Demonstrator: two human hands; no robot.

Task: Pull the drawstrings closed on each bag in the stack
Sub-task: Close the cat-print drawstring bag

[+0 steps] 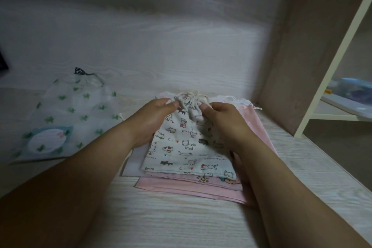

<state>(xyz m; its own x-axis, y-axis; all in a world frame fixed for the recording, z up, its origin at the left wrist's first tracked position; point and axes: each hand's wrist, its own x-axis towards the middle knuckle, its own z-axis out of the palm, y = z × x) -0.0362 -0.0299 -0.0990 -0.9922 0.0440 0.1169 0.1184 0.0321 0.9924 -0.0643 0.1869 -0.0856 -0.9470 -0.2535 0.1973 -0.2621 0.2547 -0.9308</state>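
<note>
Where the stack sits near the middle of the tabletop (pixel 181 225), the cat-print bag (pixel 182 148) lies on top, flat, with its mouth pointing away from the person. That mouth is bunched into a tight gather, and its off-white drawstring (pixel 192 96) sits in a loose knot of loops just beyond it. The left hand (pixel 154 120) pinches the left side of the gathered neck between thumb and curled fingers, the heel of the hand lying on the bag's left edge. The right hand (pixel 223 122) pinches the right side of the same neck in the same way, its wrist lying across the bag's right edge. Whether either pinch also takes in the cord cannot be told.

Under the cat-print bag lie a pale grey layer (pixel 133 164), a patterned pink layer (pixel 213 182) and a plain pink bag (pixel 181 190), their near edges fanned out towards the person. Another pink bag (pixel 254 120) shows on the right side, its frayed white cord (pixel 244 101) lying beyond it.

Well apart to the left lies a translucent bag (pixel 66 119) printed with green shapes, its dark cord (pixel 80 71) at the far end. A white shelf frame (pixel 330 70) stands off the right edge, holding something blue (pixel 354 88).
</note>
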